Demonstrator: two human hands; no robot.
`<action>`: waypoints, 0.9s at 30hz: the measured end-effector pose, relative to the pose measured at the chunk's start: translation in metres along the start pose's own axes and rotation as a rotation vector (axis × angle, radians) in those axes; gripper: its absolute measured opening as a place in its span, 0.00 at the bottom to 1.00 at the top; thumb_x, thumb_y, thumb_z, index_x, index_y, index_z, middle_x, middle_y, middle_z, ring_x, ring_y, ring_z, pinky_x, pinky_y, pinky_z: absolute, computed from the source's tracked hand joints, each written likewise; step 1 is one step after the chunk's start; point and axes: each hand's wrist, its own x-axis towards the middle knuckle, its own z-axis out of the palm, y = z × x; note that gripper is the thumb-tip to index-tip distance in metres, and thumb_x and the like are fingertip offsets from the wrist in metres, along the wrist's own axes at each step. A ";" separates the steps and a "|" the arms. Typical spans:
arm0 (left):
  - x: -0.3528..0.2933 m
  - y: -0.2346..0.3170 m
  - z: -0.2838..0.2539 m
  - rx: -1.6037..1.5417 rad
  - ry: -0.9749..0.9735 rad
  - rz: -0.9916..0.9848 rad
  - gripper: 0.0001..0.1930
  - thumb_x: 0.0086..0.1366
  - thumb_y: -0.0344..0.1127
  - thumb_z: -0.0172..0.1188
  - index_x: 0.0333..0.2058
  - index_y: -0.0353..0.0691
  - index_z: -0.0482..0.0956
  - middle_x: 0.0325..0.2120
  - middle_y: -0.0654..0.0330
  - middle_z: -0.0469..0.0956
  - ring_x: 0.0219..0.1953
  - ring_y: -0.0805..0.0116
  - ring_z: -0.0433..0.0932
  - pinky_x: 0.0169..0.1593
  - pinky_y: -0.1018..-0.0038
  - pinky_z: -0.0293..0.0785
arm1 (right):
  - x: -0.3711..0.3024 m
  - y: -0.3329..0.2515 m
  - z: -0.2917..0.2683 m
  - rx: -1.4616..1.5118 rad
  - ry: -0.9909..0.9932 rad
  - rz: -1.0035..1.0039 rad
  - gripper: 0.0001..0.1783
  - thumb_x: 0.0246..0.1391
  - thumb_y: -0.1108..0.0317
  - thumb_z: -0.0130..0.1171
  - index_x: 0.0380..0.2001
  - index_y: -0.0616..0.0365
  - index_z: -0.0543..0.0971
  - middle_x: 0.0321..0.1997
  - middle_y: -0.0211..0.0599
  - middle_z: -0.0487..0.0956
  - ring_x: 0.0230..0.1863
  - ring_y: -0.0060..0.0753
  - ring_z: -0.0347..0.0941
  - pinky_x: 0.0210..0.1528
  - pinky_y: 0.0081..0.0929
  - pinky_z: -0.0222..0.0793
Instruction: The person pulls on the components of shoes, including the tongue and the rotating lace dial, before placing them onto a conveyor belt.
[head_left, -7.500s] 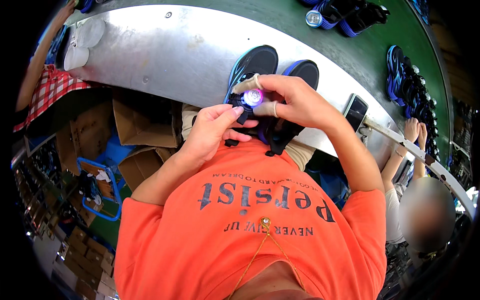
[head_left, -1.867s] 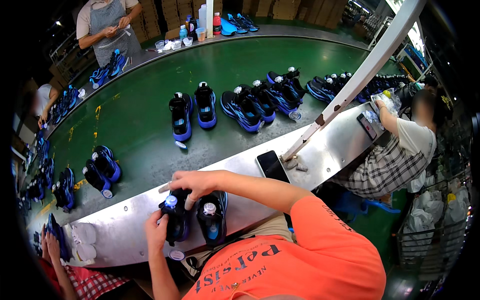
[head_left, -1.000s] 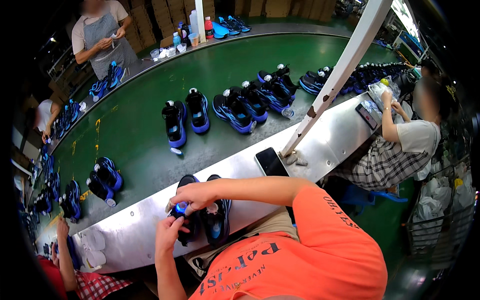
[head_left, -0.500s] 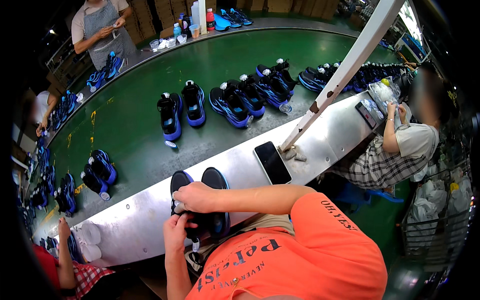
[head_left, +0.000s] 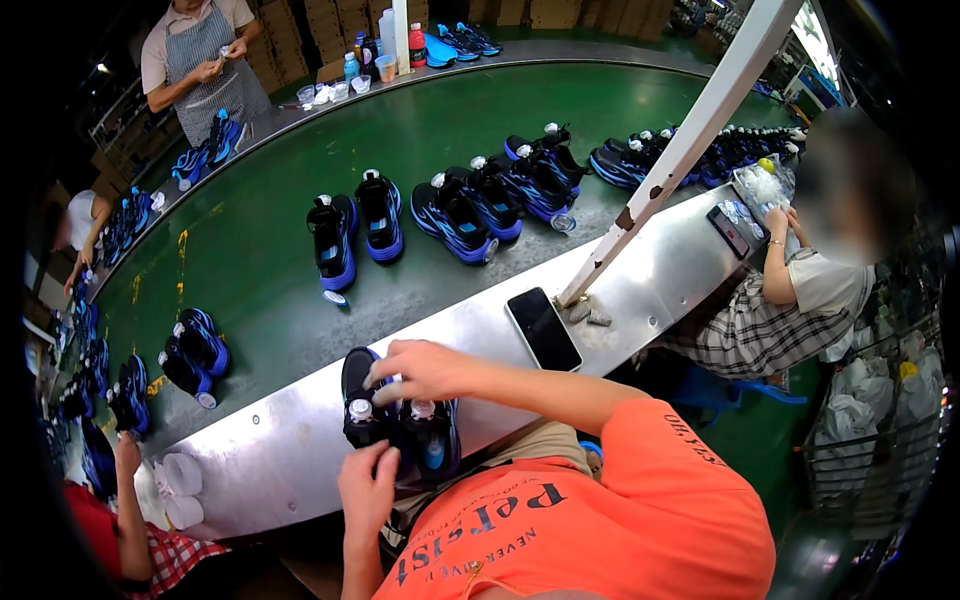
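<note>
A pair of black and blue sneakers sits side by side on the metal ledge right before me. The left sneaker [head_left: 357, 374] and the right sneaker [head_left: 438, 450] each bear a round whitish knob on the tongue. My right hand [head_left: 428, 371] is over the front of the pair, fingers bent and apart, and covers part of both toes. Pale coverings show on some of its fingertips. Beside the left sneaker's heel end, my left hand [head_left: 370, 487] has its thumb and fingers apart. Neither hand visibly grips anything.
A phone [head_left: 544, 329] lies on the ledge by a slanted white post [head_left: 668, 170]. Several similar sneakers [head_left: 335, 240] stand on the green belt [head_left: 290, 200] beyond. White shoe-shaped pieces [head_left: 180, 485] are at left. Co-workers sit right and left; another person [head_left: 205, 70] stands across.
My hands have parted from the left sneaker's tongue: the right moved up and forward, the left slightly down. Both knobs now show. Shoes on the belt appear shifted slightly left.
</note>
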 end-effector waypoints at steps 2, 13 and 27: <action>-0.010 0.007 -0.002 -0.167 -0.090 -0.112 0.14 0.60 0.38 0.61 0.40 0.33 0.81 0.34 0.52 0.80 0.34 0.63 0.79 0.39 0.72 0.73 | -0.026 -0.004 -0.022 -0.048 -0.190 0.038 0.20 0.51 0.55 0.60 0.48 0.45 0.79 0.37 0.42 0.72 0.40 0.43 0.70 0.44 0.34 0.67; 0.052 0.002 -0.028 -0.089 -0.092 0.001 0.10 0.53 0.27 0.63 0.36 0.37 0.80 0.30 0.59 0.73 0.30 0.70 0.71 0.33 0.77 0.67 | -0.065 0.000 0.000 0.029 -0.018 0.050 0.17 0.53 0.59 0.60 0.45 0.50 0.76 0.34 0.41 0.73 0.38 0.45 0.73 0.39 0.37 0.68; 0.008 0.047 -0.021 -0.641 -0.451 -0.346 0.11 0.67 0.34 0.54 0.39 0.32 0.78 0.31 0.58 0.79 0.27 0.74 0.78 0.30 0.78 0.73 | -0.051 -0.009 0.016 -0.115 -0.014 0.041 0.14 0.50 0.59 0.63 0.39 0.50 0.79 0.33 0.42 0.73 0.36 0.45 0.72 0.38 0.38 0.69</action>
